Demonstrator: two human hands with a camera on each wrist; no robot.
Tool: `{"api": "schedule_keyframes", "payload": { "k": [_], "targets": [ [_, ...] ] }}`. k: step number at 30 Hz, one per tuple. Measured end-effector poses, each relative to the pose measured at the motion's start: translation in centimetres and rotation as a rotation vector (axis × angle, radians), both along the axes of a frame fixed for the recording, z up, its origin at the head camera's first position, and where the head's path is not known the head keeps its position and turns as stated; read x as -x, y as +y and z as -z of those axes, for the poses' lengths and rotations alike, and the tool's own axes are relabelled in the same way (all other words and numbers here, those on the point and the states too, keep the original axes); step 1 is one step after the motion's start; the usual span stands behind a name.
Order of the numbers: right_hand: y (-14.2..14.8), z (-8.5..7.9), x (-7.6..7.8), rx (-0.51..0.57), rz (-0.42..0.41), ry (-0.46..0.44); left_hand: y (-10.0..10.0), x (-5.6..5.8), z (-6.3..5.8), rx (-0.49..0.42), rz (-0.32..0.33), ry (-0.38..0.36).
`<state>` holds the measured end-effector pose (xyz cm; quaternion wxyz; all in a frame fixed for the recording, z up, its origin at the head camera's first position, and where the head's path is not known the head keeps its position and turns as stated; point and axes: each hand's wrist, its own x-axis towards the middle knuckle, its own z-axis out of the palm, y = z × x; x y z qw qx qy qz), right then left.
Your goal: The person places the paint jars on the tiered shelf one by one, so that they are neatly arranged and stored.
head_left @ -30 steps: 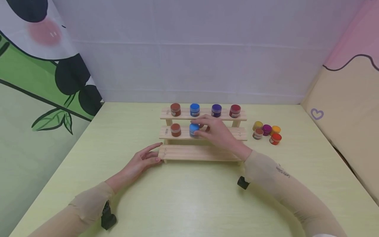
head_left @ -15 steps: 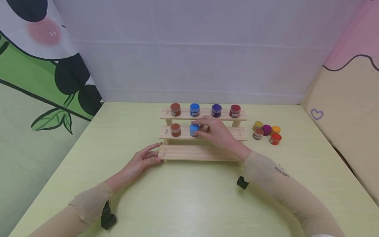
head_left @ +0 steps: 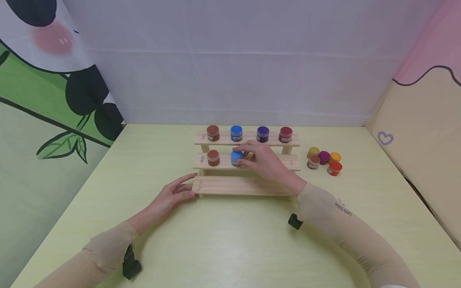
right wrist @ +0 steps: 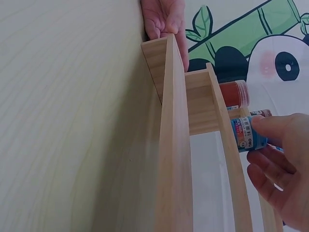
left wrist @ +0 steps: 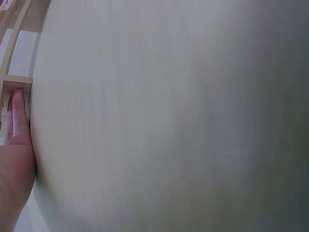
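Note:
A three-tier wooden stand [head_left: 245, 185] is on the table. My left hand [head_left: 173, 196] holds its left end at the lowest tier, thumb at the front corner and index finger at the back one. My right hand [head_left: 264, 160] pinches a blue-lidded paint jar [right wrist: 248, 134] between thumb and fingers, upright at the middle tier. Whether the jar's base touches the wood is hard to tell. Left of it on that tier stands a brown paint jar [head_left: 213, 158]. Along the top tier are a brown jar [head_left: 213, 133], a blue jar [head_left: 236, 133], a purple jar [head_left: 262, 135] and a dark red jar [head_left: 285, 135].
Several more paint jars form a cluster on the table right of the stand, among them a yellow jar [head_left: 313, 152], a magenta jar [head_left: 324, 157] and a red jar [head_left: 335, 169]. A pale cloth backdrop [head_left: 230, 88] rises behind the table [head_left: 223, 240].

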<state>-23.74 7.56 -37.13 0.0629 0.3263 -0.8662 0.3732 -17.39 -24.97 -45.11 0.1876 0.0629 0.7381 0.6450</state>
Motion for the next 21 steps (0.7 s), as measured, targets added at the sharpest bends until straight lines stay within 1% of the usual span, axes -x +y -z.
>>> {"api": "schedule_keyframes", "payload": {
  "k": [7,21],
  "targets": [
    [-0.02,-0.02,0.0,-0.003,-0.001,-0.005,-0.01,0.03,0.05,0.014,-0.003,-0.001],
    [0.03,-0.12,-0.04,-0.006,-0.006,-0.004,0.07,0.07,0.03,0.007,0.002,0.006]
  ]
}}
